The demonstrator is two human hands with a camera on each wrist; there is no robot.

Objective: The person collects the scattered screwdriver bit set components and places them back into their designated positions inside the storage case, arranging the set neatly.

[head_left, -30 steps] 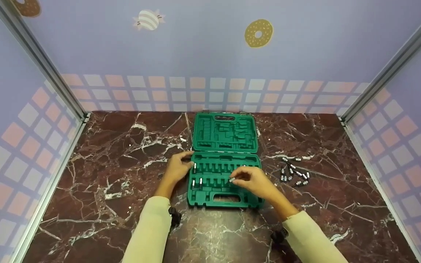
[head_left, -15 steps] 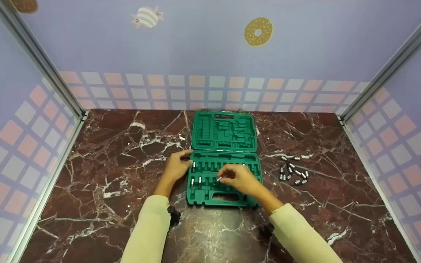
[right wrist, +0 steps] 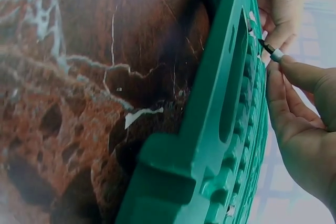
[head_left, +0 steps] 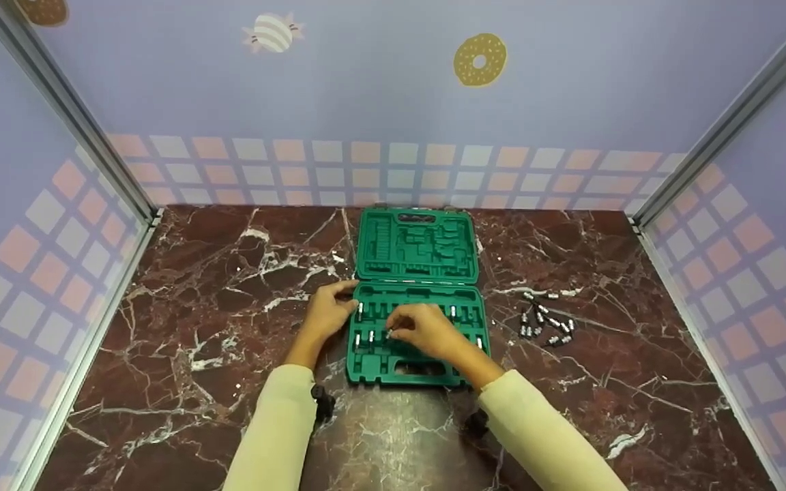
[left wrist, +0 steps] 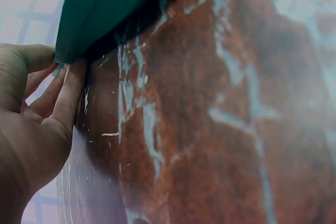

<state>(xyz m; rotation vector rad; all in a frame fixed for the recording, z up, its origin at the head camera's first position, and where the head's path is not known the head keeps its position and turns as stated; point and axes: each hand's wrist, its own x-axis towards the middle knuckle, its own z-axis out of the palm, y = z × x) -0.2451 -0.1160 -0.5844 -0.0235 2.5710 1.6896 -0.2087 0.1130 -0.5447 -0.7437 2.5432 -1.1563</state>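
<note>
A green plastic tool case (head_left: 406, 278) lies unfolded on the table. At its left side my left hand (head_left: 328, 315) holds the edge, thumb and fingers about the rim in the left wrist view. My right hand (head_left: 427, 331) is over the slotted lower half. Between its thumb and fingertips it pinches a bit socket (right wrist: 270, 50), silver at one end with a dark tip. That tip points down towards the lower row of slots. Several similar bit sockets (head_left: 371, 337) sit upright in slots at the left and right ends of the rows.
Several loose bit sockets (head_left: 548, 317) lie in a pile on the marbled table (head_left: 229, 395), right of the case. The case's lid (head_left: 417, 245), with moulded recesses, lies towards the back wall (head_left: 379, 82). Side walls with metal posts flank the table.
My right hand has moved left across the case with the bit socket, to just beside the two bit sockets in the lower row. The left hand has stayed at the case's edge.
</note>
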